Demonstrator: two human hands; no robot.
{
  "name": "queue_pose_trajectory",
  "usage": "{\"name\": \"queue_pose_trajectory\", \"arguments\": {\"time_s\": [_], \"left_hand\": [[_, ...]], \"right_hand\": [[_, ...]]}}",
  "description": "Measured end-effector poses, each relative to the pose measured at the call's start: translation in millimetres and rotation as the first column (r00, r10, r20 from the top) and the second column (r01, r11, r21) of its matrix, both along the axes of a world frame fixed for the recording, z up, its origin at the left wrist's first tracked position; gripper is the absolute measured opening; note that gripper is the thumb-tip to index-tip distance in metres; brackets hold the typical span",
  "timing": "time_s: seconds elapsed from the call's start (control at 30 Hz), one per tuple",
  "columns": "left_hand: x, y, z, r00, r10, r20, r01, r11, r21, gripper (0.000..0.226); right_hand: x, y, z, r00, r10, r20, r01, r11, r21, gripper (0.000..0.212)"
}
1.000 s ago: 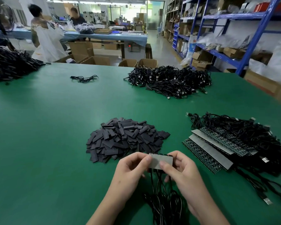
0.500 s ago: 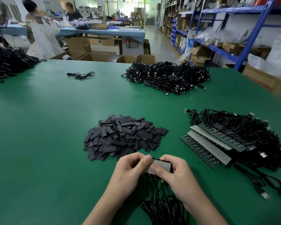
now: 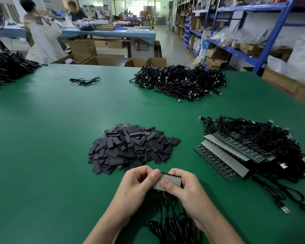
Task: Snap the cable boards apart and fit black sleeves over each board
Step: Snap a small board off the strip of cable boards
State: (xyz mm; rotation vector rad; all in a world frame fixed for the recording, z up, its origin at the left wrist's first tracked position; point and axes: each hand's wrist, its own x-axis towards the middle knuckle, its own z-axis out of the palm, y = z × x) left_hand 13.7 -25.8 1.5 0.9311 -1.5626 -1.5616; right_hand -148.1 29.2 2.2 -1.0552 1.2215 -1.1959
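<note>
A short strip of joined cable boards [image 3: 171,180], grey-backed with dark edge contacts, is held upright between both hands near the table's front. My left hand [image 3: 139,182] pinches its left end with thumb on the grey face. My right hand [image 3: 181,187] grips the right part. Black cables [image 3: 173,224] hang from the strip toward me. A heap of flat black sleeves [image 3: 132,147] lies just beyond my hands. Longer panels of boards [image 3: 224,155] lie at the right on a cable tangle.
A big pile of black cables [image 3: 181,81] sits far centre-right, another pile [image 3: 5,67] at far left, a loose cable [image 3: 85,81] between. The green table [image 3: 42,147] spreads left. Two people stand beyond the far edge; blue shelving stands right.
Both hands stay clamped on the board strip. The strip has tipped so its grey face shows more squarely, and my thumbs have pressed closer together at its middle.
</note>
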Motion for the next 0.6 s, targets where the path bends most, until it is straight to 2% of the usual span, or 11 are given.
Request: {"name": "queue_pose_trajectory", "arguments": {"time_s": [0.2,0.43,0.6], "left_hand": [[-0.4,2.0,2.3,1.0,-0.005,0.0,0.005,1.0,0.002,0.032],[-3.0,3.2,-1.0,0.981,0.108,0.161,-0.053,0.948,-0.315,0.036],[-3.7,4.7,-2.8,0.981,0.149,0.126,-0.095,0.927,-0.364,0.039]], "right_hand": [[-1.1,0.0,-1.4,1.0,0.013,0.002,-0.013,1.0,-0.003,0.02],[0.9,-0.8,-3.2,0.993,-0.013,-0.113,0.004,0.997,-0.078,0.027],[4.0,-1.1,-3.4,0.984,-0.032,-0.175,0.011,0.992,-0.123,0.022]]}}
